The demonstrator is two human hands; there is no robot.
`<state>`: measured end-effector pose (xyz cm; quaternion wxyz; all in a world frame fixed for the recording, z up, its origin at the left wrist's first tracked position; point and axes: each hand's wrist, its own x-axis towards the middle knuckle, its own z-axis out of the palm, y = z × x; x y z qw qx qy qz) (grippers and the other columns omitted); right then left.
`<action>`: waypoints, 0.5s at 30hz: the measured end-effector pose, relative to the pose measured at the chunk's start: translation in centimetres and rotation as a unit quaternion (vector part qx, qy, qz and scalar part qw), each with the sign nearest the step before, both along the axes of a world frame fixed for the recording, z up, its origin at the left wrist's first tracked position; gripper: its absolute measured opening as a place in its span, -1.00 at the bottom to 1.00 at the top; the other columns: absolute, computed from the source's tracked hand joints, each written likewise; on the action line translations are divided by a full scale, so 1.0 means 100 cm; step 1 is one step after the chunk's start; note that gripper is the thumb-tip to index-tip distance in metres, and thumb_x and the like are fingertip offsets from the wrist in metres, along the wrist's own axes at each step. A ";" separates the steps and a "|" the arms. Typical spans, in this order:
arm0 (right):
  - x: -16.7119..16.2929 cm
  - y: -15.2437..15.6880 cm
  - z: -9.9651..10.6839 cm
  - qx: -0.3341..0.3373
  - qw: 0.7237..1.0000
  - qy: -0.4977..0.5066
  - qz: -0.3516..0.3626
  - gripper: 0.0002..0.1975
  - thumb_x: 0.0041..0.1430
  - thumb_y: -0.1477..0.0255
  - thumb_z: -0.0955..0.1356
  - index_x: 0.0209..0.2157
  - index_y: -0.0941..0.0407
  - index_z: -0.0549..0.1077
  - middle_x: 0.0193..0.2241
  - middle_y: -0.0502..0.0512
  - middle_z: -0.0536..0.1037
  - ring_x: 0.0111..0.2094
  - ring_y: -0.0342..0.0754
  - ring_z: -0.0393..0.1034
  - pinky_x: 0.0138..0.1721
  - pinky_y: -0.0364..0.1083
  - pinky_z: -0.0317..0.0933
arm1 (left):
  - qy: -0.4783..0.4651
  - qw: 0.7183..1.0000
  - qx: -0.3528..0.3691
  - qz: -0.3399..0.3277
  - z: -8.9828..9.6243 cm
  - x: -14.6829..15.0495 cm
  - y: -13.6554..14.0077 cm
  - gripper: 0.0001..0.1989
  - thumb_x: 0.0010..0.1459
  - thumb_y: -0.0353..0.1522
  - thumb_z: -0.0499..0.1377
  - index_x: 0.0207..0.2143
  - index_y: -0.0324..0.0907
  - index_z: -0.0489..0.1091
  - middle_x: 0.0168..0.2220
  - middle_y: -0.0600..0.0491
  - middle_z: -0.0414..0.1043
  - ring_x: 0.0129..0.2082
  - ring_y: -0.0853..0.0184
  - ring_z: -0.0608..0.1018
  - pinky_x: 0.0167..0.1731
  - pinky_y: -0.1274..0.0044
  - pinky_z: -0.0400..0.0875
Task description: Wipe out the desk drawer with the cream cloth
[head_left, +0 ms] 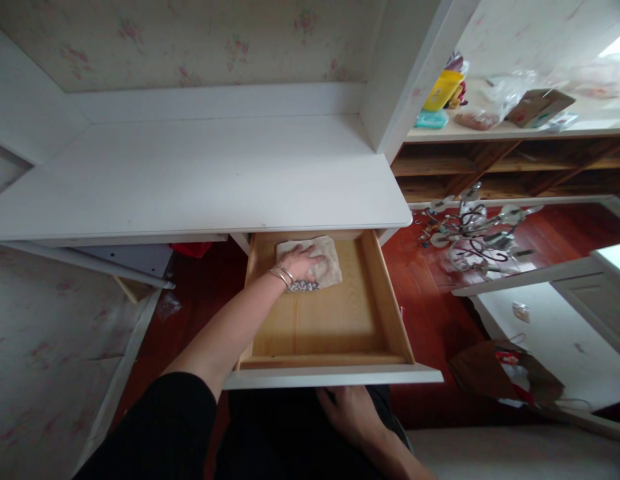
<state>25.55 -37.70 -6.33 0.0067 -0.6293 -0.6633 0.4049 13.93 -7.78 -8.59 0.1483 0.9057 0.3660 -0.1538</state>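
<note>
A wooden drawer [335, 327] with a white front is pulled out from beneath the white desk [230, 180]. Inside, towards the back left, a folded beige cloth [331, 260] with a patterned dark-and-white edge lies on the drawer bottom. My left hand [300, 262], a bracelet at its wrist, rests on the cloth with its fingers spread flat, pressing it down. Close to the drawer's front panel, on the near side, is my right hand [354, 408]. The panel's edge hides its fingertips, so whether it grips anything there is unclear.
On the red floor at right lies a chandelier [485, 233]. Nearer stand a brown paper bag [483, 373] with things in it and a white cabinet piece [535, 327]. A long shelf unit [490, 133] holds a yellow container [443, 90], a cardboard box [539, 107] and plastic bags.
</note>
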 end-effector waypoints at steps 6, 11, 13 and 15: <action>0.000 -0.002 -0.001 0.009 1.000 0.016 -0.011 -0.65 0.32 0.38 0.19 -0.15 0.07 0.60 -0.15 0.13 0.61 -0.06 0.12 0.47 -0.03 -0.03 0.24 | -0.019 0.999 -0.005 -0.047 -0.007 0.063 0.000 -0.19 0.03 -0.04 0.25 0.30 0.12 0.04 0.38 -0.02 -0.14 0.27 -0.09 0.09 0.18 0.14 0.09; 0.002 -0.002 0.001 0.016 0.999 0.030 -0.026 -0.67 0.32 0.38 0.20 -0.20 0.06 0.61 -0.17 0.11 0.62 -0.06 0.08 0.47 -0.03 -0.07 0.23 | -0.020 0.999 -0.014 -0.021 -0.016 0.104 0.003 -0.18 0.01 0.02 0.22 0.30 0.23 0.02 0.39 0.05 -0.19 0.28 -0.22 0.01 0.06 0.04 0.21; 0.002 -0.002 0.001 0.017 0.999 0.028 -0.019 -0.67 0.31 0.38 0.20 -0.23 0.06 0.61 -0.20 0.10 0.63 -0.10 0.08 0.48 -0.08 -0.08 0.24 | -0.014 1.000 -0.020 -0.014 -0.018 0.108 0.002 -0.17 0.00 0.02 0.23 0.30 0.21 0.01 0.39 0.03 -0.21 0.28 -0.24 -0.02 0.07 0.01 0.19; 0.002 -0.002 0.000 0.021 0.999 0.024 -0.013 -0.67 0.31 0.38 0.20 -0.24 0.06 0.61 -0.20 0.10 0.63 -0.11 0.08 0.49 -0.10 -0.08 0.24 | -0.023 0.999 -0.025 -0.027 -0.017 0.105 0.000 -0.17 0.03 0.00 0.22 0.32 0.16 0.00 0.40 -0.01 -0.23 0.28 -0.25 -0.03 0.09 -0.02 0.15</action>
